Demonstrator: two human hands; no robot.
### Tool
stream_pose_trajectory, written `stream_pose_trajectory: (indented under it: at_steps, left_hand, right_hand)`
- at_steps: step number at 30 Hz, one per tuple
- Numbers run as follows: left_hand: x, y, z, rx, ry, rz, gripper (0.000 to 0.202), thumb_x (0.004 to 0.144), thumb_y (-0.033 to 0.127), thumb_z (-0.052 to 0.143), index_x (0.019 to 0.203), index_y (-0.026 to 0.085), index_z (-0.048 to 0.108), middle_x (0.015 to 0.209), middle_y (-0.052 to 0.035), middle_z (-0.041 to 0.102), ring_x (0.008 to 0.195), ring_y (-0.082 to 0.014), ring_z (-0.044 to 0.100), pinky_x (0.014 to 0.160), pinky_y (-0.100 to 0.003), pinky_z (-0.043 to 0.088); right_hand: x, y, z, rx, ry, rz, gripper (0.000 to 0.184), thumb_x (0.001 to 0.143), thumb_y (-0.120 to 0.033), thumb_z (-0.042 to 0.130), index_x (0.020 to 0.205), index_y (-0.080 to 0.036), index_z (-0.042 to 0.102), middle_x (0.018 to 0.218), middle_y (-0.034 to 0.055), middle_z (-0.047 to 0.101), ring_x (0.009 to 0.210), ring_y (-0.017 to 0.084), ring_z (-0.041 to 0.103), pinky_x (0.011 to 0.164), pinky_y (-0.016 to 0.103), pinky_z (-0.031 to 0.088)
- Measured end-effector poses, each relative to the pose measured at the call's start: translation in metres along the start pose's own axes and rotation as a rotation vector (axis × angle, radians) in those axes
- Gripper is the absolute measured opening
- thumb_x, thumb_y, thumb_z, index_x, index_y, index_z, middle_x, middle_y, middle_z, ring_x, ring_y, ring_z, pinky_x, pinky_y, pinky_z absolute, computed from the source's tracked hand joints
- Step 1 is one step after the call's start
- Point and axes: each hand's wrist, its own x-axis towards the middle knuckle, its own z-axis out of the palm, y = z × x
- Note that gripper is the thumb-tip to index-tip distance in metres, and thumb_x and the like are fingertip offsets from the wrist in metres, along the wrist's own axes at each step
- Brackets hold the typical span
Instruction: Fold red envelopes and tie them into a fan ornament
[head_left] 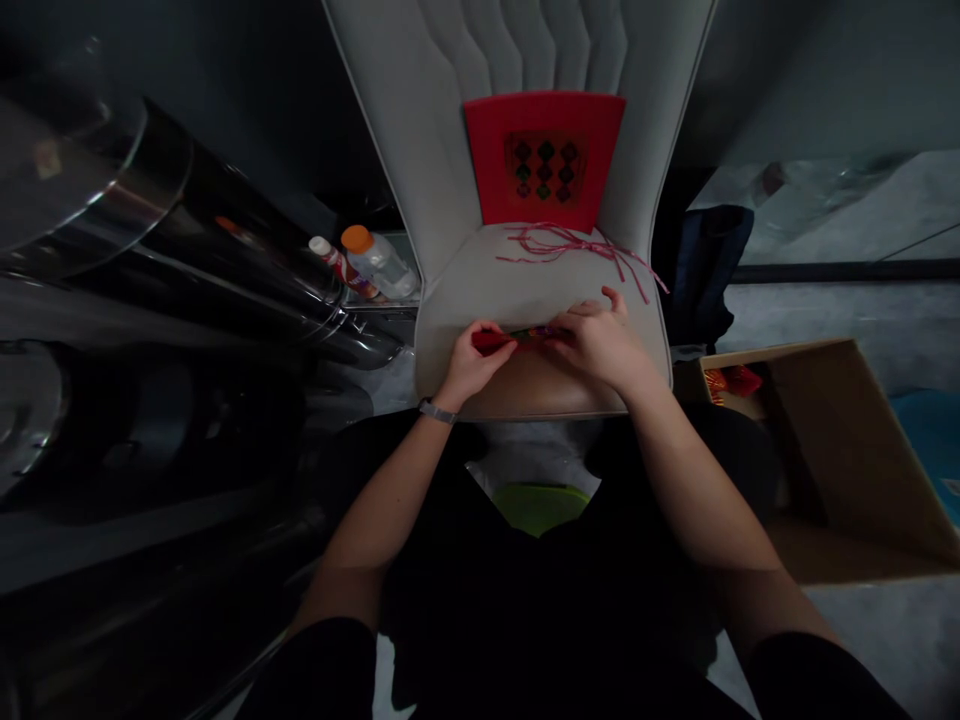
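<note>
Both hands work low over the pale upholstered chair seat (510, 285). My left hand (472, 362) pinches the red end of a narrow red and multicoloured craft piece (521, 339). My right hand (596, 345) grips its other end, and its fingers hide part of the piece. Thin pink-red cords (562, 247) lie loose on the seat just beyond my hands. A red card (544, 130) with black diamond shapes stands against the chair back. A band circles my left wrist.
Large shiny dark metal cylinders (202, 260) fill the left side, and several bottles (377, 262) stand beyond them. To the right are a dark cloth (709, 270) and an open cardboard box (840, 450) holding red items. A green object (538, 507) lies below the seat.
</note>
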Motion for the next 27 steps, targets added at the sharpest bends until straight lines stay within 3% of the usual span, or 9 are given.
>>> stream_pose_trajectory:
  at_steps: [4,10,19,27]
  left_hand:
    - [0.001,0.001,-0.002,-0.003,-0.032,0.017,0.034,0.076,0.042,0.082,0.09,0.021,0.059,0.09,-0.0016,0.066,0.086,-0.0171,0.063,0.084,-0.032,0.053]
    - [0.002,0.002,-0.006,-0.035,-0.062,-0.001,0.036,0.075,0.04,0.084,0.096,0.021,0.063,0.094,-0.0024,0.069,0.088,-0.0174,0.065,0.086,-0.033,0.054]
    - [0.005,-0.001,-0.007,0.016,-0.091,-0.013,0.037,0.078,0.049,0.082,0.095,0.021,0.064,0.09,-0.0016,0.068,0.086,-0.0182,0.064,0.084,-0.033,0.053]
    - [0.006,-0.001,-0.011,0.051,-0.138,0.018,0.037,0.082,0.053,0.078,0.095,0.022,0.062,0.089,-0.0011,0.065,0.085,-0.0184,0.061,0.08,-0.031,0.051]
  right_hand:
    - [0.004,0.001,-0.002,0.012,0.023,-0.007,0.031,0.098,-0.032,0.062,0.125,-0.023,0.073,0.111,0.0113,0.078,0.107,0.031,0.066,0.114,0.056,0.022]
    - [0.008,0.003,0.0,0.057,-0.024,-0.045,0.021,0.1,-0.03,0.059,0.107,-0.023,0.078,0.101,0.0085,0.079,0.107,0.03,0.066,0.112,0.053,0.023]
    - [0.012,0.0,0.001,0.001,-0.042,-0.04,0.02,0.096,-0.025,0.061,0.105,-0.02,0.078,0.104,0.0108,0.08,0.108,0.031,0.067,0.11,0.053,0.025]
    - [0.019,-0.006,0.003,-0.116,-0.097,0.014,0.029,0.097,-0.03,0.056,0.105,-0.019,0.082,0.095,0.0138,0.079,0.095,0.029,0.068,0.107,0.052,0.029]
